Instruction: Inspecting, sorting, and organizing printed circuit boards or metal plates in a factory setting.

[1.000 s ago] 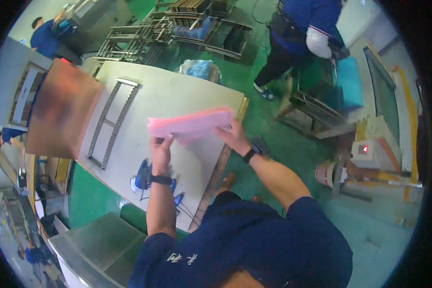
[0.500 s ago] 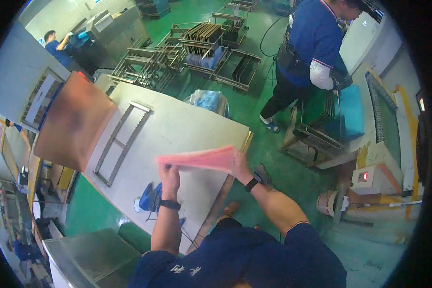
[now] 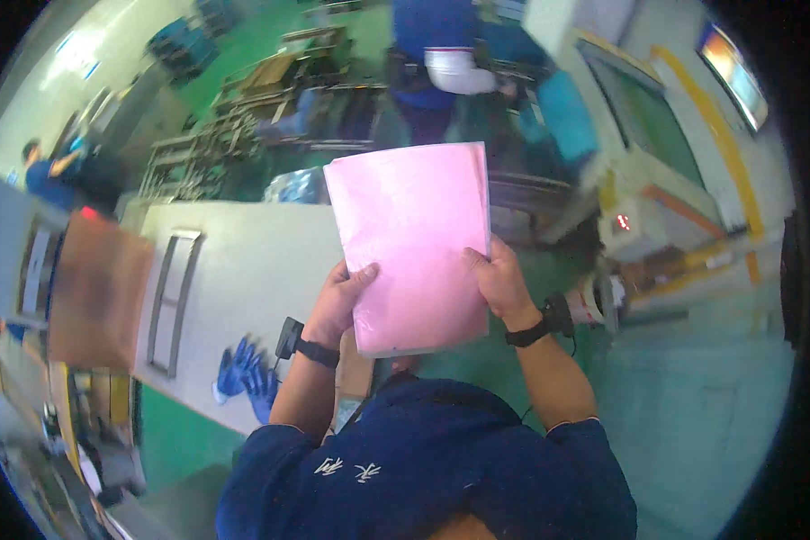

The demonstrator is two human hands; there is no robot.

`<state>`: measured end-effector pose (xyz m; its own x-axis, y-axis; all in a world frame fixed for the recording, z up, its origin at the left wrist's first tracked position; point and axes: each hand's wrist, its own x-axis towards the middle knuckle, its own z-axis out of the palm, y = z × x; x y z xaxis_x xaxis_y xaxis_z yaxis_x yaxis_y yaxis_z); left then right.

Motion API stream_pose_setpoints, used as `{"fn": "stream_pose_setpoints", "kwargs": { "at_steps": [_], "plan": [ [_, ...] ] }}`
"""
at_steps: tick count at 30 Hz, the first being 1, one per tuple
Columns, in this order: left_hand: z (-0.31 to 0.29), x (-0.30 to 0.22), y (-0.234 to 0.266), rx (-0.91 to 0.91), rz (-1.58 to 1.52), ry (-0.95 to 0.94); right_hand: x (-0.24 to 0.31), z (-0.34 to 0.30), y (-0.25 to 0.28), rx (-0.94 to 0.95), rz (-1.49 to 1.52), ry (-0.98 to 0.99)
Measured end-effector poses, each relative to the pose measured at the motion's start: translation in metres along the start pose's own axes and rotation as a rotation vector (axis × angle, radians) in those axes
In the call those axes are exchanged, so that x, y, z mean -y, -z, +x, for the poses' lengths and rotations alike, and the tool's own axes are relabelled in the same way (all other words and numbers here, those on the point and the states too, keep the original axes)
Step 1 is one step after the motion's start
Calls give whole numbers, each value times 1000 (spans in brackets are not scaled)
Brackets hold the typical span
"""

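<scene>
Between my two hands is a stack of pink sheets in what looks like a clear sleeve, its broad face turned up toward me. My left hand grips the lower left edge, thumb on top and fingers underneath. On the opposite edge my right hand holds on in the same way. Both wrists wear black bands with small dark devices. A pair of blue gloves lies on the white table to the left of my left forearm.
A metal frame lies on the table's left side, beside a brown board. Metal racks stand beyond the table. A co-worker in blue is ahead. A machine with a red display stands at right.
My view has swung to the right. The pink sheets, earlier held nearly edge-on over the table, are now tilted up with their face showing, to the right of the table.
</scene>
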<state>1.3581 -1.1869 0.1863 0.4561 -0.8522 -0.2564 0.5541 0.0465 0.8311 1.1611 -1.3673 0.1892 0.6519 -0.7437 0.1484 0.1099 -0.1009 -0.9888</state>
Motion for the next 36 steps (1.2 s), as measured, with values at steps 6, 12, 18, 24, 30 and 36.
{"fn": "stream_pose_setpoints", "kwargs": {
  "at_steps": [6,12,18,24,30,36],
  "plan": [
    [19,91,-152,154,210,-35,18,-111,162,-283,-155,17],
    [14,168,-299,419,418,-134,18,-259,314,-543,134,-222],
    [45,206,-376,360,468,-363,62,-334,374,-787,410,-31],
    [15,180,-495,576,882,-1124,69,-366,438,-1002,236,73],
    [-61,319,-622,1090,1015,-1102,50,-329,471,-1012,463,192],
    [-55,367,-663,1144,1038,-1064,54,-339,515,-991,701,245]
  ]
}}
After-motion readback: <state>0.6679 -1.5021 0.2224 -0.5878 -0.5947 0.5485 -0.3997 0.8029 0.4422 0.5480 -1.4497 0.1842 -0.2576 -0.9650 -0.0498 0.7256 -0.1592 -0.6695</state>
